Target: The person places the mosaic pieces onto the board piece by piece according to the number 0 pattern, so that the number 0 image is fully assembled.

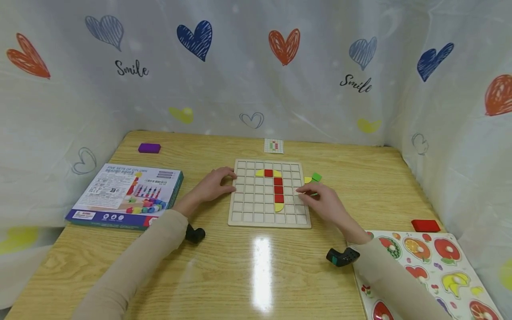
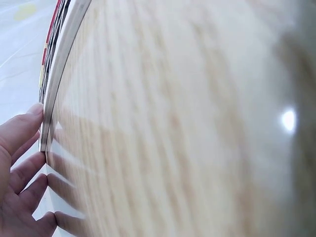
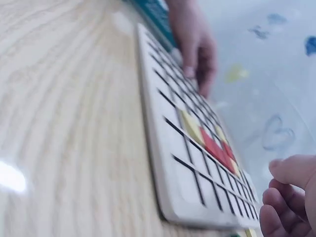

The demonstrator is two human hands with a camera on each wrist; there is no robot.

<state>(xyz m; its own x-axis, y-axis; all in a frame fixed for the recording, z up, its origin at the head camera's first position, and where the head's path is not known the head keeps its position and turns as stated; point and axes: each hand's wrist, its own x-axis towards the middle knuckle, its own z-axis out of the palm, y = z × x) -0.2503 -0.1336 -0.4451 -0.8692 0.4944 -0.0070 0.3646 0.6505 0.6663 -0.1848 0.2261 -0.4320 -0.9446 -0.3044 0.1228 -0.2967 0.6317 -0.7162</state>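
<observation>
A square wooden grid board (image 1: 248, 217) lies on the table, with red square tiles (image 1: 278, 190) and yellow rounded tiles (image 1: 279, 207) set in a hooked line. My left hand (image 1: 214, 184) rests at the board's left edge. In the left wrist view its thumb (image 2: 22, 127) touches the rim while the other fingertips rest on the table. Over the board's right edge hovers my right hand (image 1: 322, 201), its fingers loosely bent. Nothing shows between its thumb and fingers in the right wrist view. Just beyond it lie a green tile (image 1: 316, 177) and a yellow tile (image 1: 307, 179), partly hidden.
A small pattern card (image 1: 274, 146) lies behind the board. On the left are a boxed bead set (image 1: 128, 195) and a purple block (image 1: 149, 148). A fruit puzzle board (image 1: 430, 249) sits under the right forearm, with a red block (image 1: 426, 226) behind it.
</observation>
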